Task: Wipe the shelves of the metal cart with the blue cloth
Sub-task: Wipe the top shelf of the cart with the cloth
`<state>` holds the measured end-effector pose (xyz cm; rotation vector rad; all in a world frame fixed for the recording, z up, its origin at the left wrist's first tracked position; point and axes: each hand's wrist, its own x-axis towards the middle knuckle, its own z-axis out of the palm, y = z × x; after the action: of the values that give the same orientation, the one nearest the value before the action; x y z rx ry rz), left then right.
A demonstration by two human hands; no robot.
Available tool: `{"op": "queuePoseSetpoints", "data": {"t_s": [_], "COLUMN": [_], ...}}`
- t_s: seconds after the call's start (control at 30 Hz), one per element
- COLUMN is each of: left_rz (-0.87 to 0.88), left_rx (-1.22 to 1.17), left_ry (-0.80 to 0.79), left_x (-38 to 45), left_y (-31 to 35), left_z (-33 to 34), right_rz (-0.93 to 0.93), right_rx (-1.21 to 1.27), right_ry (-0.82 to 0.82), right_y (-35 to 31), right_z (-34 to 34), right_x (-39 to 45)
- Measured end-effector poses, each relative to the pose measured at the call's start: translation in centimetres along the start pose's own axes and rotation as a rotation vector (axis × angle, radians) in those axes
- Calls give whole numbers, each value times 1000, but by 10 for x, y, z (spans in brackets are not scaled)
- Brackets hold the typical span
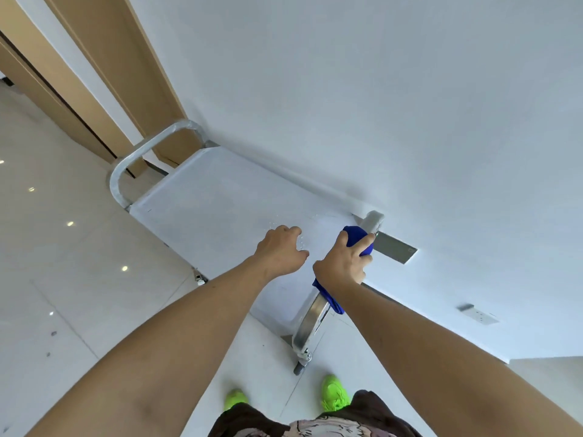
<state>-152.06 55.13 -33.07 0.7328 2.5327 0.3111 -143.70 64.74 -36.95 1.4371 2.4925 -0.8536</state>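
The metal cart's top shelf (214, 203) is a pale flat sheet, standing against a white wall. My right hand (342, 263) grips the blue cloth (358, 239), which is wrapped over the cart's near handle bar (310, 320); a tail of the cloth hangs below my wrist. My left hand (280, 250) hovers over the near part of the top shelf with its fingers loosely curled, holding nothing. A few water droplets lie on the shelf by my left fingertips. The lower shelves are hidden under the top one.
A second curved handle (142, 156) rises at the cart's far end, near a wooden door frame (126, 89). A caster (299, 367) shows under the near corner. A wall socket (479, 315) sits to the right. Glossy tiled floor spreads to the left. My green shoes (334, 392) stand close to the cart.
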Motion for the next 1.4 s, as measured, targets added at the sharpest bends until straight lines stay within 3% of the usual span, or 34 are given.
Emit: {"op": "queuePoseSetpoints", "data": {"t_s": [0.4,0.67,0.93,1.2,1.4], "left_rz": [300,410,409,458,432], "left_rx": [90,137,143,119,146], "left_ry": [-152,-211,-216,-223,-200], "left_x": [65,79,90,92,103], "left_y": [-54,-112,-146,-154,-162], "left_z": [-20,-45,-61,-53,-32], "right_rz": [170,266,206,188,97], "right_rx": [-20,-24,87,-67,-166], "right_ry": [235,387,342,253,50], "right_y": [-19,-63,-105,-98,-78], "right_z": [2,15,60,127,183], "right_x": [-9,-36,-55,-67,-68]}}
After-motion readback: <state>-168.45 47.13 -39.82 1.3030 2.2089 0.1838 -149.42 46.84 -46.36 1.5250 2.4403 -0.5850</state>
